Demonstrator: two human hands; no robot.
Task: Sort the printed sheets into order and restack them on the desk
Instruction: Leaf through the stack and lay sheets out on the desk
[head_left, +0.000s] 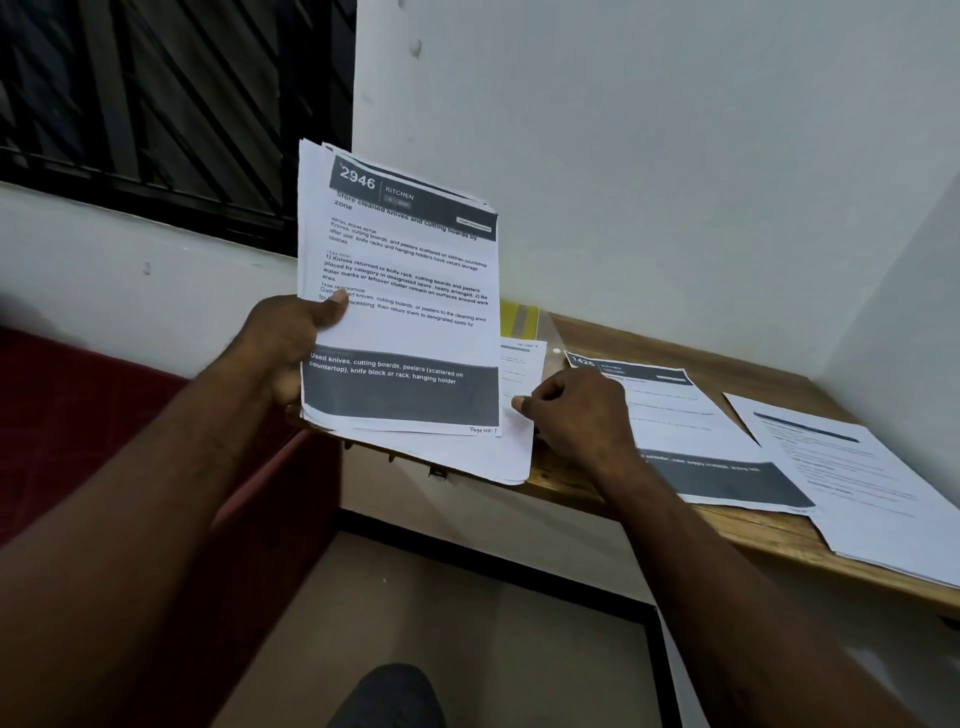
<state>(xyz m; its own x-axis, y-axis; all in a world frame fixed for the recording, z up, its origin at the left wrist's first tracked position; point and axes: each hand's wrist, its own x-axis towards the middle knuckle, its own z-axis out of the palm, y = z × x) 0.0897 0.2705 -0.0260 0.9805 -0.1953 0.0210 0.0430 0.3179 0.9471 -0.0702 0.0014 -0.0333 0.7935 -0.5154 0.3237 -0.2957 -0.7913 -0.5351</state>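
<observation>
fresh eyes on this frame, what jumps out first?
The left hand grips a held stack of printed sheets upright in the centre, its top page headed "2946 KITCHEN". Just to its right, the right hand rests with curled fingers at the edge of a desk pile; whether it pinches a sheet is unclear. Further right on the wooden desk lie the 1426 sheet and another sheet.

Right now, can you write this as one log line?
left hand: holds sheaf | right hand: touches desk pile | sheet 1426: flat on desk
</observation>
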